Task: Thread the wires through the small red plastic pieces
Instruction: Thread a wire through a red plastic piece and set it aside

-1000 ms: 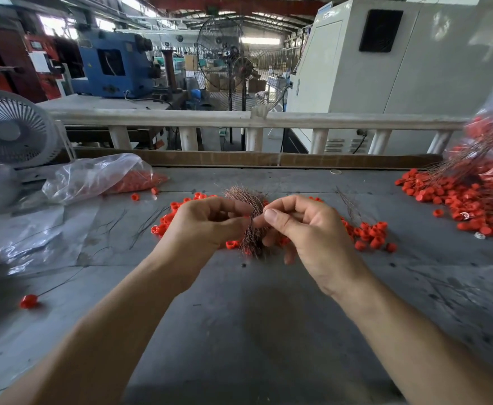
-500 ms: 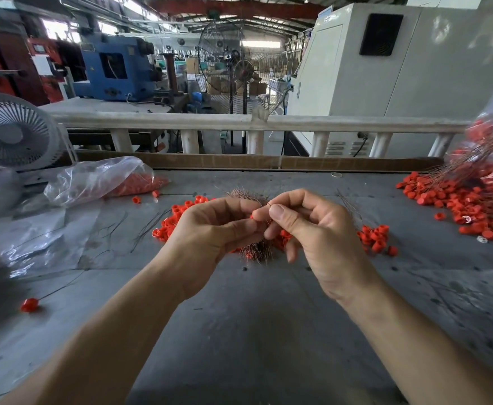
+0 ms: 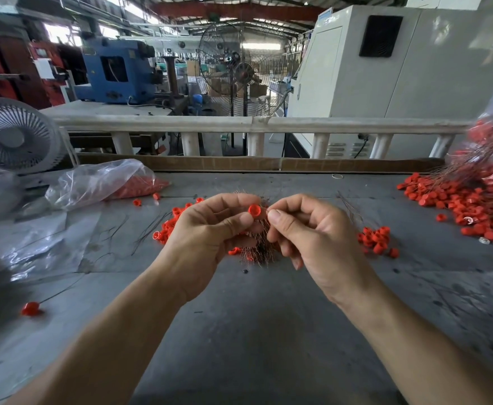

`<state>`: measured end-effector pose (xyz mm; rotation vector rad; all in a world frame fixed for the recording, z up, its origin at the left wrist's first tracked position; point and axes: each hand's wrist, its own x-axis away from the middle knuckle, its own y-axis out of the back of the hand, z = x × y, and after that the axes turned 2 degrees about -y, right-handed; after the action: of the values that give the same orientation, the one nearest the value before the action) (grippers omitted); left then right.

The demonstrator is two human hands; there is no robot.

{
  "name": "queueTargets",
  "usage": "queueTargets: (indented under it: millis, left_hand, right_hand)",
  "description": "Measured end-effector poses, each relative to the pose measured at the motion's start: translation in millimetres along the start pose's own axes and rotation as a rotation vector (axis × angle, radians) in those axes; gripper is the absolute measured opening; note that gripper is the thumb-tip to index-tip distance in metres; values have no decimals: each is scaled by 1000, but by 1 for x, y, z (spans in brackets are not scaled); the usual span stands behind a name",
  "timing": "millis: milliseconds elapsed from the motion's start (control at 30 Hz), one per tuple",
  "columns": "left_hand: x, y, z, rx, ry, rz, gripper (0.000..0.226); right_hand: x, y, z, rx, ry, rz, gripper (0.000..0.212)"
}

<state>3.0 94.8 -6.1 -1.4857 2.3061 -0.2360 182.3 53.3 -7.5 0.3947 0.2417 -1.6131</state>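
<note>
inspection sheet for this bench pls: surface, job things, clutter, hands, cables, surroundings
surface: grey bench, scuffed.
job things: red cap held up; wire bundle under the hands; loose caps; big cap pile at right.
clutter: plastic bags; wired cap at left.
hands: left hand pinches the red cap; right hand pinches at its edge, wire too thin to confirm.
cables: nothing seen on the bench.
surroundings: desk fan, railing, machines.
</note>
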Motion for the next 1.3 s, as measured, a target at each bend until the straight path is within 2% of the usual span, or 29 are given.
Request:
queueTargets:
  millis: [500, 933, 1300]
  left_hand:
    - [0, 0, 2, -47, -16, 5, 26]
    - [-1, 0, 3, -55, -5, -1, 24]
    - [-1, 0, 2, -67, 21, 0, 28]
  right_hand:
    - [1, -1, -3, 74, -10, 41, 7]
    - [-3, -1, -8, 88, -17, -18, 7]
    - [-3, 3, -7, 118, -3, 10, 9]
